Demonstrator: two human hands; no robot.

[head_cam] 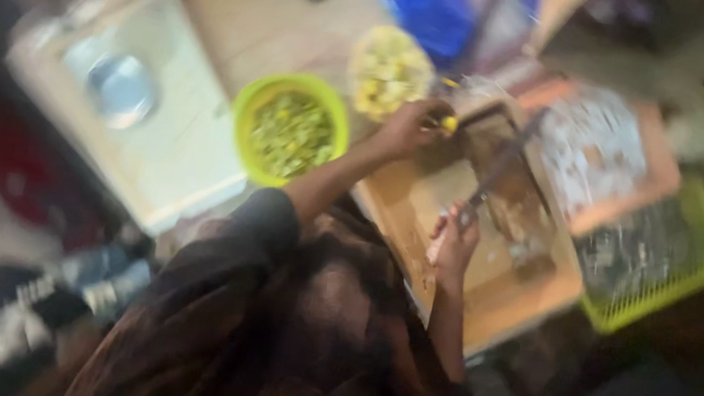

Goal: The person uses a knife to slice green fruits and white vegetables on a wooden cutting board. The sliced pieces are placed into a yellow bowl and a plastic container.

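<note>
Step in hand: we judged that we were midway through cutting vegetables, with a piece just taken up and the knife resting between cuts.
Left hand [415, 125]: ours reached forward past the far edge of the cutting board [486, 268], fingers pinched narrow on a small yellow piece [449, 124]; the blur hid how the piece was shaped.
Right hand [453, 246]: we kept it closed on the handle of a knife [493, 175], whose long dark blade slanted up and away over the board.
Where the work lay: the yellow piece was at the board's far corner, just beside a pale heap of yellow bits [390, 68]; the knife was above the middle of the board.
Next move, as we judged it: the piece would need to be set flat on the board under the blade, or dropped among the cut bits; either called for a steady left hand clear of the edge.
Board: flat, rectangular, light wood, smeared with dark wet patches near the blade.
Green bowl [291, 128]: round, bright lime plastic, filled with finely chopped green and yellow matter, left of the board.
Green basket [657, 262]: lime plastic lattice, right of the board, with something pale and speckled in it; we could not tell what.
White box [127, 99]: smooth, rounded, with a round grey part on top, well left of the bowl.
Sleeve [266, 241]: dark, patterned, soft cloth.
</note>
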